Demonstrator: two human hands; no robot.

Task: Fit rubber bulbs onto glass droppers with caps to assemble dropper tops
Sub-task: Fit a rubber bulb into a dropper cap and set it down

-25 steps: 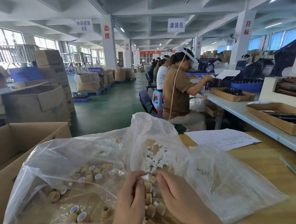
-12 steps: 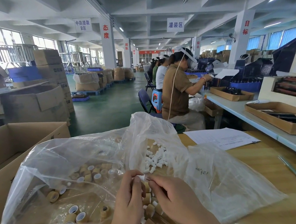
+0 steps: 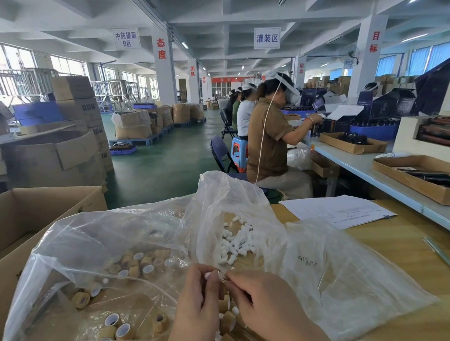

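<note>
Head view, the only one: I look down on a wooden table (image 3: pixel 399 329) with a clear bag (image 3: pixel 348 291) spread open over it. By my reading, the job is somewhere between early and halfway. At twelve o'clock of the hands a heap of loose white bulbs (image 3: pixel 236 240) waits inside the bag. At ten o'clock lies a pile of tan caps (image 3: pixel 137 265), many showing bare white liners with no bulb fitted. Just under the hands, at six o'clock, a few tops (image 3: pixel 227 323) lie in a cluster, tan caps with white tips, which I take as finished pieces. They are far fewer than the loose parts. One fitting is in hand now. My left hand (image 3: pixel 195 312) is curled, thumb and fingertips pinching one bulb (image 3: pixel 207 275) at its top edge. My right hand (image 3: pixel 265 306), at its three o'clock, is curled too. Its fingertips touch the left's and pinch what seems a dropper (image 3: pixel 224 276), a small glassy glint; I cannot tell whether it carries a cap. An open box (image 3: pixel 15 222) sits at nine o'clock, a paper (image 3: pixel 335 210) at one o'clock.
</note>
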